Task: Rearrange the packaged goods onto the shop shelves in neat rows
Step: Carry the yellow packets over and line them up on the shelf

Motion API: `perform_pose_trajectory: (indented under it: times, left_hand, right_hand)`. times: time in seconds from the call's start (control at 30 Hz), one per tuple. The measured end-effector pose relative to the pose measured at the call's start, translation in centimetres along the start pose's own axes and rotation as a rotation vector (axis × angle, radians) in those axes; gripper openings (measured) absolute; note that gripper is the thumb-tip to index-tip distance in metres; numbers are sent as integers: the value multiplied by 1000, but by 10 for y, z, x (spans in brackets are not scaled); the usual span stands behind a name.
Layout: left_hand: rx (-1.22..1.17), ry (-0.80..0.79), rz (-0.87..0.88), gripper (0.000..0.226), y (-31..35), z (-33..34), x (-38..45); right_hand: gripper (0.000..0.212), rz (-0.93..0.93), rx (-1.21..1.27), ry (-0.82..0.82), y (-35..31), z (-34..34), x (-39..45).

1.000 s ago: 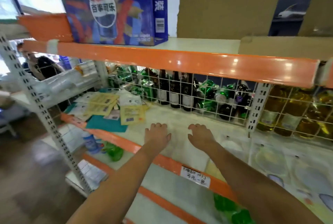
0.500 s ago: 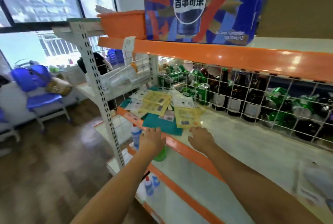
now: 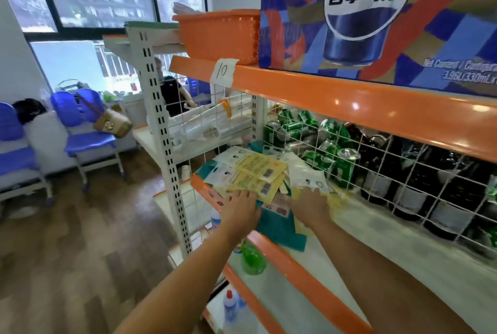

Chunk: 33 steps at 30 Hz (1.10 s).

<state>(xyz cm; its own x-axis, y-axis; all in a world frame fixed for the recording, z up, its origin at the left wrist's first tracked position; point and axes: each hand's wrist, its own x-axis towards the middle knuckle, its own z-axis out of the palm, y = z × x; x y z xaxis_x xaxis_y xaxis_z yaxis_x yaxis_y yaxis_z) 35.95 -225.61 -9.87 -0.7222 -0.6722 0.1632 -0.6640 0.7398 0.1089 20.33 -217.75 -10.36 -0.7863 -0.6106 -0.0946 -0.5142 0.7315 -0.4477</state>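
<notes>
1. Packets [image 3: 258,172] lie in a loose, overlapping heap at the left end of the middle shelf [image 3: 403,261], at about 11 o'clock from the hands; yellow ones sit on top of white ones, all skewed at different angles.
2. Under the heap's near edge a teal sheet [image 3: 279,229] pokes out over the shelf's orange lip.
3. Left hand [image 3: 240,208] rests palm down on the near edge of the heap, fingers spread and flat, touching the lowest yellow packet; it grips nothing.
4. Right hand [image 3: 312,206] lies palm down at 3 o'clock of the left, fingers apart, pressing on a white packet [image 3: 306,177] and a pale yellow one beneath; it too clamps nothing.
5. Step in hand, as I judge it: reaching the heap and starting to gather it, so the task is near its beginning, with no row formed yet.
6. Next move likely calls for sliding the packets together, sorting yellow from white, squaring the edges, then laying them in rows along the bare shelf at 3 o'clock.
7. Cans [image 3: 322,151] and bottles [image 3: 419,177] stand behind the wire grille [image 3: 376,169] at 1 o'clock, apart from the packets, so they should not hinder.
8. Thin packets may slip off the lip.
</notes>
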Motion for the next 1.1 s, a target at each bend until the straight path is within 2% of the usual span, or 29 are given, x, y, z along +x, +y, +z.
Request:
perform_pose_trajectory:
  times: [0.2,0.4,0.53,0.63,0.77,0.87,1.0,1.1]
  left_hand:
    - [-6,-33,99,39,19,17,36]
    - [-11,16,177,33,30,33,51]
    - [-38,35,233,44,34,38,54]
    - [-38,67,257,34,33,40,59]
    - [-38,81,299,55,38,36,62]
    - [5,107,295,39,42,37,62]
    - [-66,82,338,22,49,40,63]
    - [-55,59,334,22,54,43,63]
  right_hand:
    - [68,5,-15,44,-4,17,30]
    - [78,-49,-189,70,4,21,40]
    - [63,-88,-251,55,8,14,39]
    - [50,-90,-270,35,12,6,39]
    - [38,-76,-247,-7,14,-2,42]
    - [40,-50,-259,-2,15,-5,41]
    - [35,-52,-254,61,23,-10,37]
    - [29,-45,-200,75,30,-16,35]
